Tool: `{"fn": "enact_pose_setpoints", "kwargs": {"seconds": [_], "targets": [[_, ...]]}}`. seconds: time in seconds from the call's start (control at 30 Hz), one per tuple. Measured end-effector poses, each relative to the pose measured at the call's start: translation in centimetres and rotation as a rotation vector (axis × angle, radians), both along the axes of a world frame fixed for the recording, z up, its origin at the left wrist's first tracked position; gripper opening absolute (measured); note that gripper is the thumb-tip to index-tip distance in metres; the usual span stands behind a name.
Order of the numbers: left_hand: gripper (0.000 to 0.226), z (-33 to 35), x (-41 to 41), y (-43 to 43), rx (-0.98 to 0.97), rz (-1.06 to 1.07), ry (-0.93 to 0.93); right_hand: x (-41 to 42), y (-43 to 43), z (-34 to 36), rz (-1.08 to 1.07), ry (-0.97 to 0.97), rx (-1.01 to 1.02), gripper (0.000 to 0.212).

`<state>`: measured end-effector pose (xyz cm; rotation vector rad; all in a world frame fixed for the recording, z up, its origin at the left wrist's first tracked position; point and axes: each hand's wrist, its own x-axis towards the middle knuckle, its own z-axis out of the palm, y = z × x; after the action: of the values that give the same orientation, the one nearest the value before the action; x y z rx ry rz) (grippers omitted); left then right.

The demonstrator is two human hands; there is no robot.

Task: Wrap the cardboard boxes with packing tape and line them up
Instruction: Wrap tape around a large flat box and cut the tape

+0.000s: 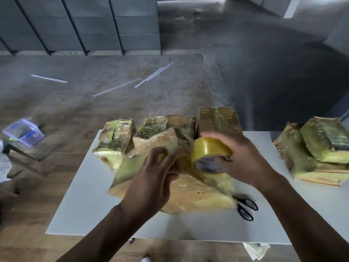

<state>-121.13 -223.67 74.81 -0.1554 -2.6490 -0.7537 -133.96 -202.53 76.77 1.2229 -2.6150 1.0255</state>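
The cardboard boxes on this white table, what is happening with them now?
A person is taping a brown cardboard box in the middle of the white table. The right hand holds a yellow roll of packing tape over it, while the left hand grips the box's upper edge. Three wrapped boxes stand in a row behind, another pile lies at the right, and black-handled scissors lie beside the box.

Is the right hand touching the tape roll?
Touching. The head view shows the right hand gripping the tape roll, with its fingers curled over the top.
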Motion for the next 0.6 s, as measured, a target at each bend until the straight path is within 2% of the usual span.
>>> {"fn": "enact_pose_setpoints", "kwargs": {"seconds": [0.1, 0.17, 0.23, 0.3, 0.4, 0.53, 0.6], "targets": [[0.063, -1.6, 0.7, -0.4, 0.14, 0.026, -0.04, 0.1, -0.7, 0.2, 0.046, -0.05, -0.08, 0.059], [0.062, -2.6, 0.8, -1.0, 0.023, 0.015, -0.097, 0.6, -1.6, -1.1, 0.097, -0.156, -0.036, 0.064], [0.067, -3.9, 0.6, -2.3, -0.163, -0.033, -0.127, 1.3, -2.9, -3.2, 0.192, -0.12, 0.012, 0.061], [0.071, -5.4, 0.7, -3.9, -0.209, -0.091, -0.205, 1.9, -4.5, -5.1, 0.245, -0.037, 0.072, 0.057], [0.074, -8.0, 0.9, -5.3, -0.199, -0.059, -0.293, 1.5, -6.5, -6.2, 0.193, -0.026, 0.088, 0.057], [0.065, -9.2, 0.1, -4.8, -0.204, -0.016, -0.206, 0.7, -7.3, -5.7, 0.187, 0.02, 0.148, 0.058], [0.069, -9.4, -0.4, -4.7, -0.239, 0.007, -0.164, 0.7, -7.6, -4.8, 0.177, 0.004, 0.194, 0.059]]}}
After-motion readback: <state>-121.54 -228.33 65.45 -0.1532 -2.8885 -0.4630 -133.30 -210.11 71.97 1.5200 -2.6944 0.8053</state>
